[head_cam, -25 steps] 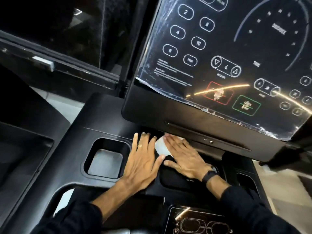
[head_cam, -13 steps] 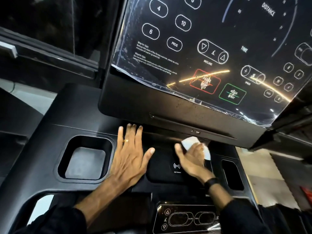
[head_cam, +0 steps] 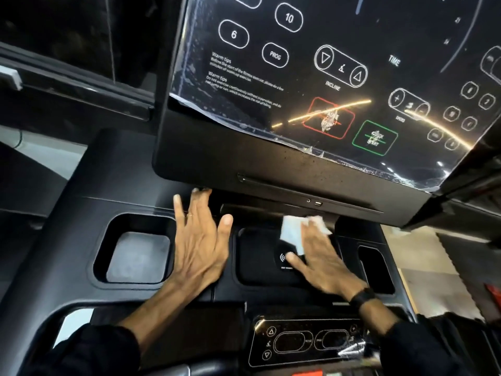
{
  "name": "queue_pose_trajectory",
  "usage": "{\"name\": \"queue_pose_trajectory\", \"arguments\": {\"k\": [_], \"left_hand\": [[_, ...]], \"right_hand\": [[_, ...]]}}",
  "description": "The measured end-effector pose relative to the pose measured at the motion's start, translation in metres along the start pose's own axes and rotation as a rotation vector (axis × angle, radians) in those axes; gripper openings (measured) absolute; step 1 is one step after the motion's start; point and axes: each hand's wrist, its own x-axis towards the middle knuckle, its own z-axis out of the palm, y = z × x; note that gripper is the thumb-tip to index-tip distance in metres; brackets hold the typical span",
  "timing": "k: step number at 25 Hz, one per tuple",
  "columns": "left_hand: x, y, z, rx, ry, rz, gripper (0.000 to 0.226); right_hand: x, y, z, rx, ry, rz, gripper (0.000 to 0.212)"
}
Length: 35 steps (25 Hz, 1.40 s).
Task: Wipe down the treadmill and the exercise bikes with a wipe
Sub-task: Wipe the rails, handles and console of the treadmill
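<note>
I stand at a black treadmill console [head_cam: 122, 183]. My right hand [head_cam: 322, 256] presses a white wipe [head_cam: 292, 232] flat onto the recessed centre tray [head_cam: 254, 264], over its wireless charging mark, just under the display panel. My left hand [head_cam: 198, 240] lies flat and open on the ledge between the centre tray and the left cup holder [head_cam: 135, 251], fingers spread, fingertips reaching under the display. The touch display [head_cam: 325, 77] tilts above both hands, its protective film peeling along the lower edge.
A narrower right cup holder [head_cam: 375, 270] sits beside my right wrist. A small control panel [head_cam: 306, 340] with arrow buttons lies below the tray. Dark window frame [head_cam: 67, 88] at left. Tiled floor [head_cam: 423, 267] shows at right.
My right hand has slid the wipe from beside my left hand to the right across the centre tray, then flattened onto it. My left hand stayed on the ledge. The view moved closer.
</note>
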Motion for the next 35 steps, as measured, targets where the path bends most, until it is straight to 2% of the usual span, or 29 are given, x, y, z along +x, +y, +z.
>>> {"name": "queue_pose_trajectory", "arguments": {"k": [3,5,7,9,11,14,15,17,19,20,21,22,24,26,30,33,35], "left_hand": [[-0.001,-0.002,-0.002,-0.006,0.004,-0.005,0.068],[-0.001,-0.002,-0.002,-0.016,-0.004,0.000,0.067],[0.000,-0.002,-0.001,-0.018,0.001,-0.004,0.064],[0.001,-0.004,0.000,-0.035,0.024,-0.027,0.059],[0.001,-0.004,-0.001,-0.073,0.048,-0.039,0.056],[0.000,-0.003,-0.005,-0.092,0.048,-0.026,0.053],[0.000,-0.002,-0.006,-0.090,0.043,-0.018,0.052],[0.001,-0.001,-0.004,-0.080,0.038,-0.002,0.051],[0.001,-0.002,-0.004,-0.069,0.028,0.007,0.051],[0.000,-0.002,-0.003,-0.064,0.025,0.014,0.052],[0.000,-0.002,-0.003,-0.060,0.022,0.019,0.052],[-0.001,-0.002,-0.003,-0.055,0.020,0.022,0.052],[-0.001,-0.002,-0.003,-0.046,0.011,0.026,0.052],[0.000,-0.002,-0.002,-0.027,0.018,0.022,0.053],[0.000,-0.003,0.004,-0.004,0.028,0.020,0.055],[-0.001,-0.003,0.003,0.015,0.032,0.030,0.052],[0.000,-0.004,0.002,0.062,0.018,0.051,0.051]], "right_hand": [[0.003,-0.013,0.001,0.123,-0.056,0.454,0.118],[0.009,-0.055,-0.015,0.177,-0.152,0.535,0.122],[0.013,-0.103,-0.013,0.211,-0.199,0.318,0.108],[0.002,-0.140,-0.004,0.249,-0.228,-0.060,0.080],[-0.015,-0.135,-0.009,0.329,-0.355,-0.328,0.064],[-0.033,-0.076,-0.024,0.578,-0.588,-0.442,0.060],[-0.037,-0.058,-0.025,0.653,-0.595,-0.425,0.060],[-0.042,-0.039,-0.024,0.782,-0.456,-0.366,0.051],[-0.035,-0.043,-0.014,0.950,-0.122,-0.272,0.019],[-0.031,-0.053,-0.014,0.993,0.004,-0.220,0.010],[-0.028,-0.064,-0.015,1.008,0.031,-0.180,0.014],[-0.028,-0.074,-0.016,1.016,-0.062,-0.159,0.022],[-0.029,-0.085,-0.024,0.965,-0.375,-0.099,0.046],[-0.022,-0.083,-0.030,0.986,-0.572,-0.050,0.066],[0.000,-0.107,-0.017,1.407,-0.910,-0.135,0.076],[0.002,-0.108,-0.008,1.432,-1.072,-0.227,0.085],[0.003,-0.081,-0.007,1.381,-1.111,-0.173,0.090]]}}
